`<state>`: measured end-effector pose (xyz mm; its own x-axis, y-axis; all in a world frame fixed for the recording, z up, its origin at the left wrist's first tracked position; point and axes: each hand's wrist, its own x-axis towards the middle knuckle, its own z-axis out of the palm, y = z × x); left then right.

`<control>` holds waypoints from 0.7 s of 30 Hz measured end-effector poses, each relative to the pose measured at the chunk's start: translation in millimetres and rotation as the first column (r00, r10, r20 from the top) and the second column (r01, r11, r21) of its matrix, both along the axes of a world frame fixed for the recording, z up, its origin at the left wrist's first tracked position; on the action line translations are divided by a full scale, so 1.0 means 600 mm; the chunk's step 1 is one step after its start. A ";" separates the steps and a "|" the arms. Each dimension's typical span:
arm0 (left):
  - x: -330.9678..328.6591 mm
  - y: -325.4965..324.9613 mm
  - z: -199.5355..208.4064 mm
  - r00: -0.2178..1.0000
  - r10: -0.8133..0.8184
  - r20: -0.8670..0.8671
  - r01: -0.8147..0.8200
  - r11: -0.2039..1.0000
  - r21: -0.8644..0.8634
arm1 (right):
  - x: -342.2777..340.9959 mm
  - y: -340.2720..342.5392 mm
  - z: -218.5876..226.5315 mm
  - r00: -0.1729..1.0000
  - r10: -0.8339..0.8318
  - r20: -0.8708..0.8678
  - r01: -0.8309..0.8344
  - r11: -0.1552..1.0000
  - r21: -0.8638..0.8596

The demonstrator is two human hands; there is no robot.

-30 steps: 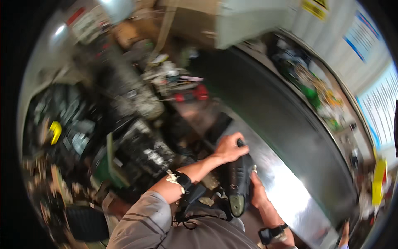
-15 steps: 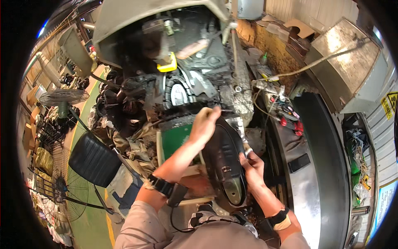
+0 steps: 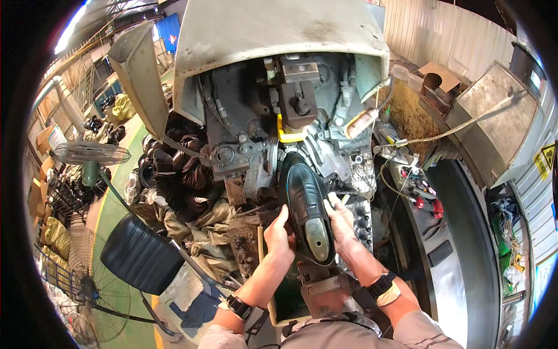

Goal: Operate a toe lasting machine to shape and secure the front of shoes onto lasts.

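Note:
A black leather shoe (image 3: 306,195), its heel end filled by a grey-green shoe last (image 3: 317,235), is between my two hands. Its toe points away from me, right up at the metal jaws (image 3: 318,150) of a machine. My left hand (image 3: 280,241) is closed on the left side near the heel, thumb up, its other fingers partly hidden. On the opposite side my right hand (image 3: 342,224) grips the shoe. A short pale stick-like piece (image 3: 342,199) shows by the right fingertips; whether they hold it I cannot tell. Above the toe is a yellow bracket (image 3: 289,134).
The machine's pale hood (image 3: 279,29) arches over the jaws. Dark shoes (image 3: 174,168) are heaped at left, near a black-seated chair (image 3: 142,253) and a fan (image 3: 87,285). On the right run a metal ledge (image 3: 444,285) with a phone-like black slab (image 3: 440,253) and a dark conveyor belt (image 3: 468,221).
The shoe has moved forward, its toe now at the machine's jaws. My left hand has shifted from the toe end to the heel's left side. The view has tilted up toward the machine.

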<state>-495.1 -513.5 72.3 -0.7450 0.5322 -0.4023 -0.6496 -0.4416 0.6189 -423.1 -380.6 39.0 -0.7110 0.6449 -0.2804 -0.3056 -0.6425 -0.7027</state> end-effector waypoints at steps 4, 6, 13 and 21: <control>-0.050 0.032 -0.009 0.991 0.105 0.080 -0.095 0.988 -0.125 | -0.056 0.031 -0.019 0.982 -0.105 0.159 0.057 0.959 0.277; -0.061 0.044 -0.009 0.985 0.173 0.010 -0.162 0.942 -0.294 | -0.069 0.041 -0.027 0.975 -0.120 0.189 0.059 0.953 0.297; -0.063 0.050 -0.010 0.973 0.208 0.097 -0.183 0.958 -0.219 | -0.070 0.033 -0.019 0.958 -0.103 0.267 0.037 0.970 0.240; -0.057 0.071 -0.060 0.956 0.289 0.051 -0.278 0.948 -0.158 | -0.074 0.043 -0.033 0.980 -0.094 0.178 0.063 0.983 0.173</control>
